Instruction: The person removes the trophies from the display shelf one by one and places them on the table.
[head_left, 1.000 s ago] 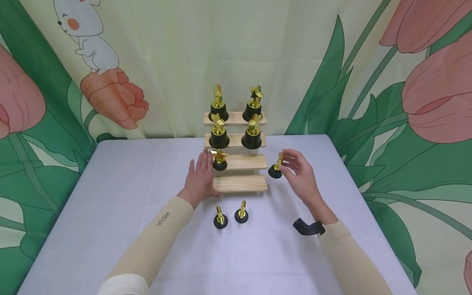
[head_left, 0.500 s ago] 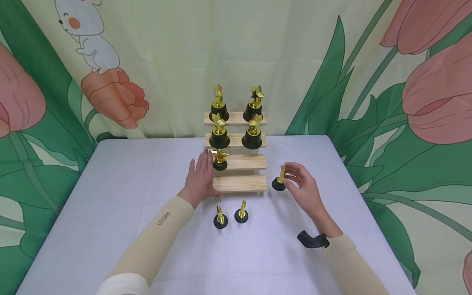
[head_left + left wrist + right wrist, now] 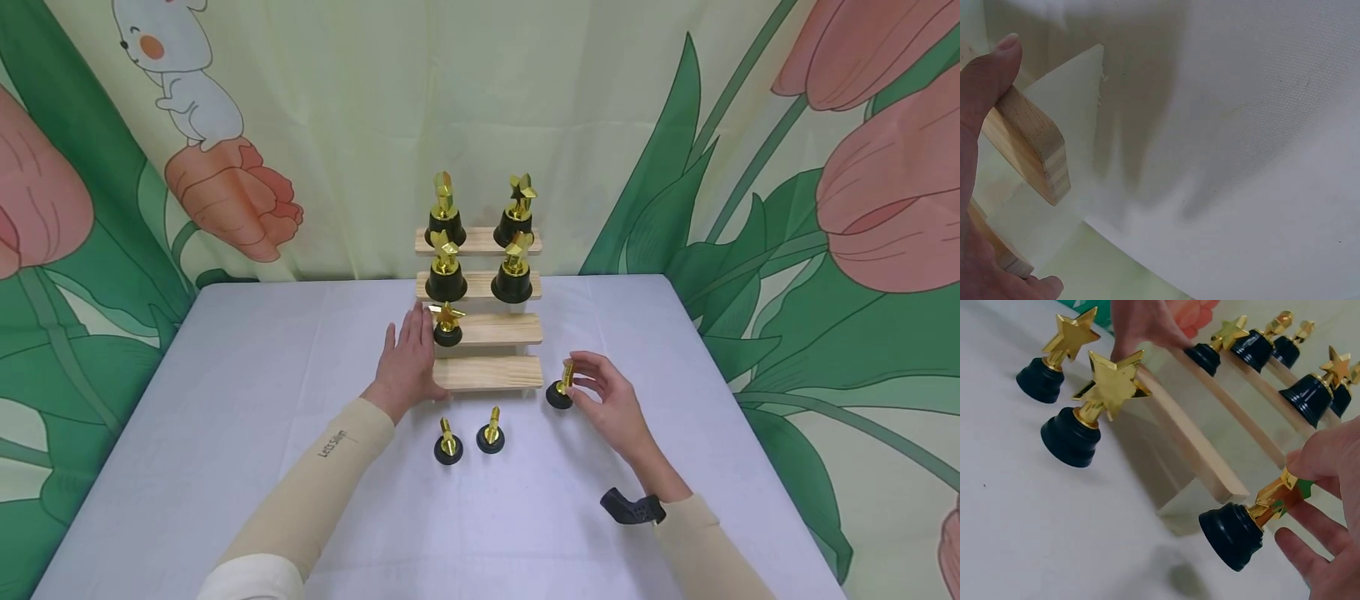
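Observation:
My right hand (image 3: 609,408) pinches a small star trophy (image 3: 1233,534) by its gold star, its black base just off the right end of the lowest step. My left hand (image 3: 405,362) lies along the left ends of the wooden tiered stand (image 3: 487,374); in the left wrist view its thumb (image 3: 994,72) touches a step's end. On the third step down, a star trophy (image 3: 447,325) stands beside the left fingertips. In front of the stand, two more small trophies (image 3: 448,446) stand upright on the table.
Larger star trophies (image 3: 446,279) stand in pairs on the upper two steps. A white cloth covers the table (image 3: 247,400). Behind it hangs a printed curtain (image 3: 360,142). A black strap (image 3: 632,507) is on the right wrist.
My right hand has come nearer the front of the table with its trophy, first drifting right, then back left. The left hand and the stand have stayed put.

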`<state>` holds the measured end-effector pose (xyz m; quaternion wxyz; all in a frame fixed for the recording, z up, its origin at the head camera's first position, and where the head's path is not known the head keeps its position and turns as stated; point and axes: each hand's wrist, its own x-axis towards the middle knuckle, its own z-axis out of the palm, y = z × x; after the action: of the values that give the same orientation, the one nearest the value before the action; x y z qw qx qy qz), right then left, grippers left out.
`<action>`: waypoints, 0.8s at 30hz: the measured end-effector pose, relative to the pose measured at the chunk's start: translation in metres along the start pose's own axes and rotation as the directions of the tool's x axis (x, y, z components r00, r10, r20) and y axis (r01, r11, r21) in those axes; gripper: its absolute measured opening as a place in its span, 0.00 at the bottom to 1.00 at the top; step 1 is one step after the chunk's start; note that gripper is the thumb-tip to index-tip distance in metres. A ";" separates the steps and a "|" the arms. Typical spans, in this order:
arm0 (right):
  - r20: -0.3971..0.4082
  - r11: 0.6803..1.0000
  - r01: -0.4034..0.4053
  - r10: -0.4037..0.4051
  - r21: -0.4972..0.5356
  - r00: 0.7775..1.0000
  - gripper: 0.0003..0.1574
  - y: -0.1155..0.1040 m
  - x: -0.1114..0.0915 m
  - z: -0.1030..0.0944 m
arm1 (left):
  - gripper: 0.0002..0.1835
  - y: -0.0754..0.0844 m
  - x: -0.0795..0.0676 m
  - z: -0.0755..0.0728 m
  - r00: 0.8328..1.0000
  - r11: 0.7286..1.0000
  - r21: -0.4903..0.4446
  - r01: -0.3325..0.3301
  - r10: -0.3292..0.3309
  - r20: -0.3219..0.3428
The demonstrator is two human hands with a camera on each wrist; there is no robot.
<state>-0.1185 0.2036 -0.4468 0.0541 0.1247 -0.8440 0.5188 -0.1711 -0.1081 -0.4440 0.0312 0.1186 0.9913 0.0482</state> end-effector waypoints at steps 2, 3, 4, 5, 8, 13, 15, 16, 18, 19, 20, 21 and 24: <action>0.002 1.000 -0.011 0.011 0.020 1.000 0.35 0.011 -0.001 0.003 | 0.80 0.000 -0.001 -0.001 1.000 1.000 -0.002 0.000 0.000 -0.002; 0.002 1.000 -0.012 0.012 0.025 1.000 0.35 0.014 -0.001 0.003 | 0.80 0.001 -0.001 -0.001 1.000 1.000 -0.005 0.001 -0.001 0.000; 0.004 0.999 -0.011 0.011 0.035 1.000 0.35 0.016 -0.002 0.004 | 0.80 0.001 -0.001 -0.002 1.000 1.000 -0.008 0.001 -0.001 -0.001; 0.006 0.999 -0.013 0.012 0.041 1.000 0.34 0.017 -0.003 0.005 | 0.80 0.001 -0.001 -0.003 1.000 1.000 -0.010 0.001 -0.001 0.002; 0.011 0.998 -0.021 0.020 0.061 1.000 0.34 0.019 -0.004 0.007 | 0.80 0.001 -0.002 -0.004 1.000 1.000 -0.015 -0.001 0.001 0.002; 0.021 0.998 -0.023 0.022 0.065 1.000 0.33 0.022 -0.007 0.011 | 0.80 0.001 -0.001 -0.003 1.000 1.000 -0.004 0.000 0.000 0.002; 0.026 0.998 -0.020 0.018 0.067 0.999 0.33 0.023 -0.008 0.013 | 0.80 0.001 -0.001 -0.002 1.000 1.000 0.000 0.001 -0.001 0.005; 0.029 0.998 -0.020 0.019 0.067 0.999 0.33 0.024 -0.009 0.013 | 0.80 0.001 -0.001 -0.002 1.000 1.000 0.003 0.000 0.000 0.006; 0.035 0.997 -0.016 0.014 0.070 0.999 0.32 0.026 -0.010 0.015 | 0.80 0.001 0.000 -0.002 1.000 1.000 0.007 0.000 0.000 0.012; 0.040 0.997 -0.013 0.010 0.071 0.999 0.32 0.027 -0.011 0.016 | 0.80 0.001 0.000 -0.002 1.000 1.000 0.007 0.000 0.000 0.011; 0.044 0.998 -0.011 0.008 0.069 0.999 0.32 0.028 -0.011 0.016 | 0.80 0.001 0.000 -0.002 1.000 1.000 0.007 0.002 -0.002 0.015; 0.049 0.998 -0.011 0.008 0.068 0.999 0.32 0.029 -0.012 0.017 | 0.80 0.001 0.000 -0.002 1.000 1.000 0.009 0.002 -0.002 0.016; 0.058 0.998 -0.013 0.009 0.066 0.998 0.32 0.028 -0.014 0.018 | 0.80 0.001 0.000 -0.002 1.000 1.000 0.013 0.004 -0.004 0.018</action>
<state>-0.1119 0.2017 -0.4827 0.0227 0.1368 -0.8283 0.5428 -0.1707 -0.1072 -0.4420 0.0392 0.1171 0.9915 0.0407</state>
